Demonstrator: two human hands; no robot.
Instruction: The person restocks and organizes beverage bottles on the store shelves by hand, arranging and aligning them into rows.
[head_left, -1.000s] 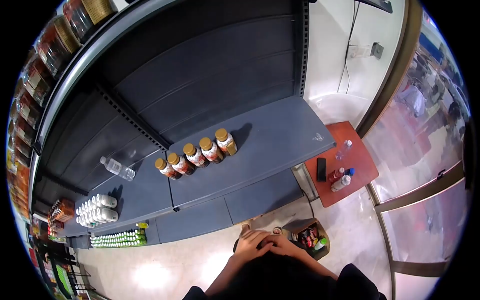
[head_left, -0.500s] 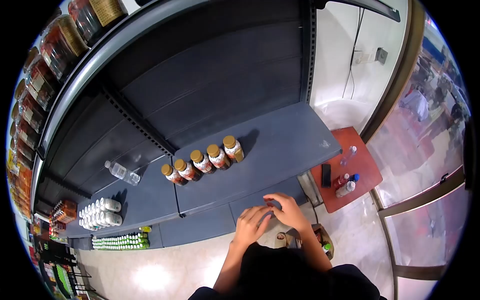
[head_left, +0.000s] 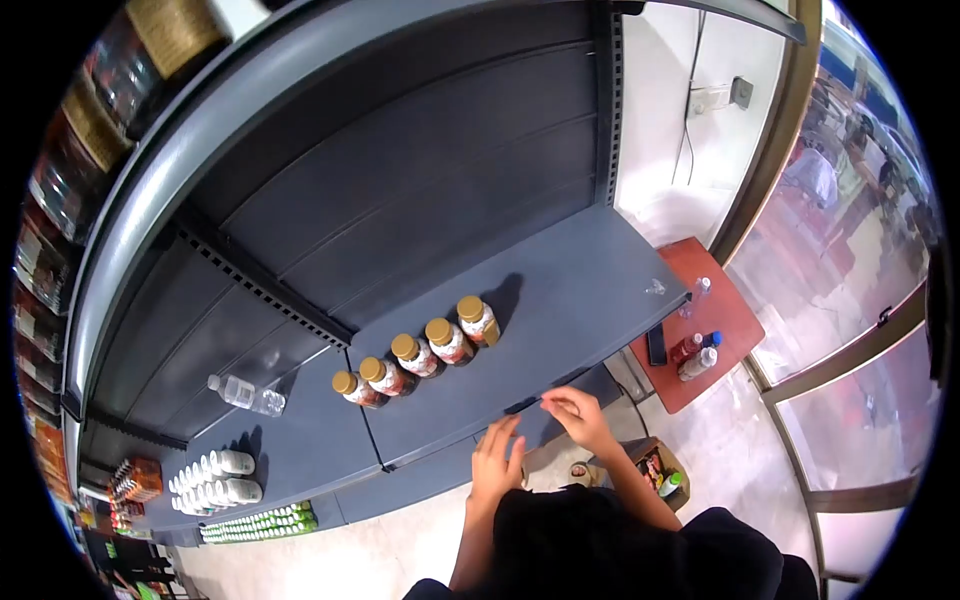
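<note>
My left hand (head_left: 495,462) is raised in front of the shelf's front edge, its fingers apart and holding nothing. To its right, my right hand (head_left: 578,415) is also empty, with its fingers loosely bent and apart. A gap separates the two hands. Beyond them on the grey shelf (head_left: 560,290) stands a slanting row of several gold-capped bottles (head_left: 413,354). Neither hand touches a bottle or the shelf.
A clear bottle (head_left: 246,395) lies on the shelf at left, near white bottles (head_left: 215,482). At right, a red table (head_left: 735,335) holds a phone (head_left: 656,346) and several bottles. A box of items (head_left: 668,472) sits on the floor; glass doors stand beyond.
My hands were together low near my body, then rose towards the shelf. They have now moved apart from each other. The view has also shifted, and the bottles appear lower.
</note>
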